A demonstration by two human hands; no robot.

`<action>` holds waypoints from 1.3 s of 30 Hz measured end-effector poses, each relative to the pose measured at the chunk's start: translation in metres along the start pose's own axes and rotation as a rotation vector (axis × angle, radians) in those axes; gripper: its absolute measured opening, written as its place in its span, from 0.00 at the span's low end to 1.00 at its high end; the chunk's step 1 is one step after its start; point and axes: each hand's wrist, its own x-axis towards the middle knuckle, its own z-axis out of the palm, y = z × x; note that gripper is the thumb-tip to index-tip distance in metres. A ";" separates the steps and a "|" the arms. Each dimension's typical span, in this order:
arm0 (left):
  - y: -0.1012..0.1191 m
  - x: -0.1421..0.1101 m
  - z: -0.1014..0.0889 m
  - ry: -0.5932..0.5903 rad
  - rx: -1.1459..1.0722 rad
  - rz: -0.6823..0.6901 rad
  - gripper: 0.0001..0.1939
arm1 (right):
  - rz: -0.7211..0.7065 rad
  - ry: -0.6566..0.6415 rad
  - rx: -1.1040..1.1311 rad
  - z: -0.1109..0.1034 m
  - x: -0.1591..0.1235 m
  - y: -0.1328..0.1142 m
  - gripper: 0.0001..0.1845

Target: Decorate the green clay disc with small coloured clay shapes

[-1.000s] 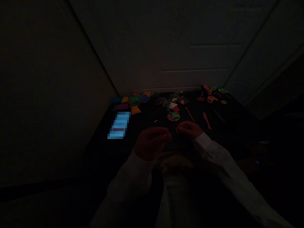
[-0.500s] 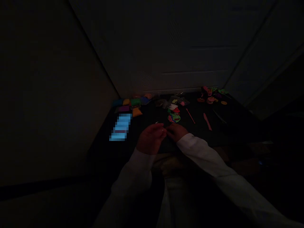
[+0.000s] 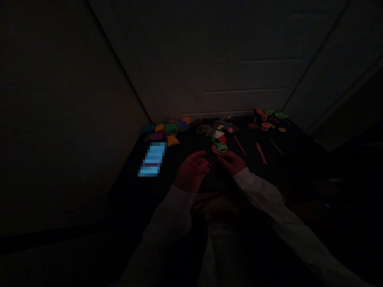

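In dim light, my left hand (image 3: 193, 170) is above the near part of the dark table, its fingers curled into a pinch. A tiny pale speck (image 3: 210, 164) shows at its fingertips; its kind is too small to make out. To the right, a short gap away, my right hand (image 3: 231, 162) has its thumb and fingers drawn together, and anything between them is hidden. Just beyond the right fingertips lies a round green clay piece (image 3: 222, 148) with pink and blue parts. Red and white clay (image 3: 220, 136) sits behind it.
Several coloured clay packets (image 3: 171, 128) lie at the back left, behind a lit, blurred-out screen (image 3: 152, 159). A thin pink stick (image 3: 240, 146), a pink clay knife (image 3: 261, 153) and small clay figures (image 3: 265, 126) are on the right. A wall panel (image 3: 191, 59) borders the table's back.
My right hand has moved right, away from my left hand, opening a gap between them. The left hand has shifted slightly, and the pale speck now shows at its fingertips.
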 end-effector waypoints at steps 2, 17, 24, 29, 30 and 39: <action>-0.001 0.001 -0.001 -0.002 0.010 -0.001 0.18 | -0.008 0.020 0.018 0.000 0.000 0.000 0.11; -0.006 0.001 -0.006 0.023 0.419 -0.001 0.24 | -0.324 0.146 -0.097 -0.020 -0.035 -0.053 0.10; -0.003 0.003 -0.008 0.005 0.738 0.114 0.23 | -0.305 0.182 -0.165 -0.021 -0.031 -0.038 0.10; -0.014 0.023 -0.021 -0.047 1.053 0.262 0.18 | -0.197 0.190 -0.197 -0.026 -0.016 -0.001 0.11; -0.018 0.027 -0.021 -0.076 1.119 0.287 0.17 | -0.174 0.177 -0.203 -0.027 -0.013 0.005 0.11; -0.046 0.051 -0.011 -0.333 1.502 0.464 0.16 | -0.041 0.041 -0.308 -0.042 -0.005 0.028 0.14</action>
